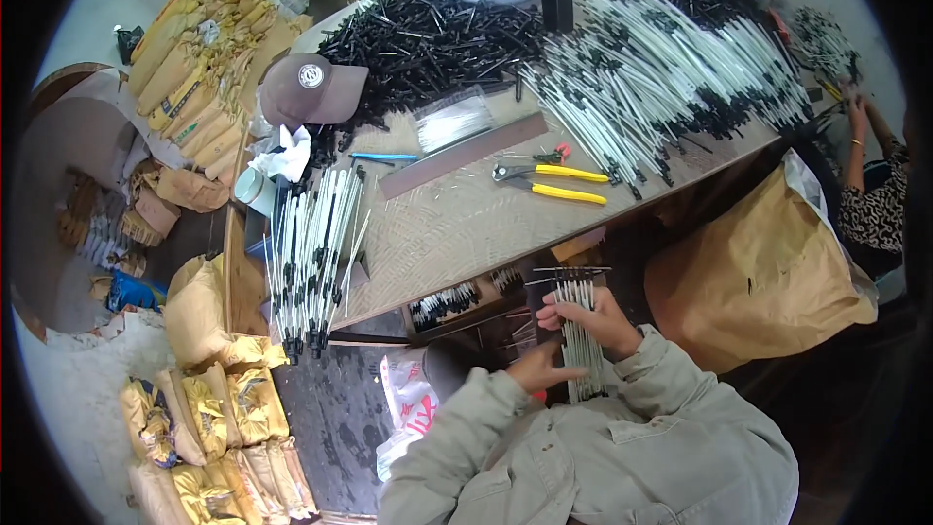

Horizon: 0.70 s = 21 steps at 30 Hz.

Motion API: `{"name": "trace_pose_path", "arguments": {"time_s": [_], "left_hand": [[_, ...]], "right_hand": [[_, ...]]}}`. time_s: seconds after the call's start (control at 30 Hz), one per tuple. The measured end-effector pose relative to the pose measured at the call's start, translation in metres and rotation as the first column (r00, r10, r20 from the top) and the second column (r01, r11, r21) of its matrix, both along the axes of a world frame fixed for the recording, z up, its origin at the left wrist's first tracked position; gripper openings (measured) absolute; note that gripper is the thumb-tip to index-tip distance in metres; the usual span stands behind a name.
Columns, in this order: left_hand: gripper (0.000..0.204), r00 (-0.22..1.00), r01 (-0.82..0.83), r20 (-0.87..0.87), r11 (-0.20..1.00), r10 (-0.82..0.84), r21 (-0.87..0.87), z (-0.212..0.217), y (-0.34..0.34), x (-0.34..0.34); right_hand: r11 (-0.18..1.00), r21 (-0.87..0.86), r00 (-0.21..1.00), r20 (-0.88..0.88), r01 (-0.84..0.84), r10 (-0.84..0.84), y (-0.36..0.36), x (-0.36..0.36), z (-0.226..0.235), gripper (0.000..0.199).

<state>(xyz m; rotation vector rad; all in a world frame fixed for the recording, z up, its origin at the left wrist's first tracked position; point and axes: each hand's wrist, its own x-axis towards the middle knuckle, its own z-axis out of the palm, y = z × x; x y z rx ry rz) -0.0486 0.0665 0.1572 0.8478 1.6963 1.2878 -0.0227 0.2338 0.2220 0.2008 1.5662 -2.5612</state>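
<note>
White thin tubes (pixel 580 335), one bundle, upright over lap, just below table (pixel 447 224) edge. I see right hand (pixel 601 319) fingers clamped round bundle. Left hand (pixel 537 367) fingers curled, touching bundle low down. I think: hold firm, keep ends even. Brown paper bag (pixel 753 277) at right, inside hidden. Gold packets (pixel 209 408) on floor.

Single head-worn fisheye cam, looks steeply down over wearer's forearms, close to the lap, w/ table (pixel 457 224) stretching ahead and floor at left; edges bend near rim.
</note>
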Motion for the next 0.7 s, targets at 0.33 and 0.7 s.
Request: {"name": "trace_pose_path", "arguments": {"time_s": [0.33, 0.7], "left_hand": [[0.022, 0.402, -0.554, -0.911, 0.816, 0.09, -0.164, 0.217, -0.04, -0.278], [0.029, 0.353, -0.834, -0.893, 0.339, -0.28, -0.436, 0.137, -0.046, -0.457]], "right_hand": [[0.998, -0.002, 0.997, 0.046, -0.064, 0.064, 0.02, 0.001, -0.005, 0.024], [0.981, 0.05, 0.981, 0.054, -0.189, 0.186, 0.043, -0.014, -0.013, 0.024]]}}
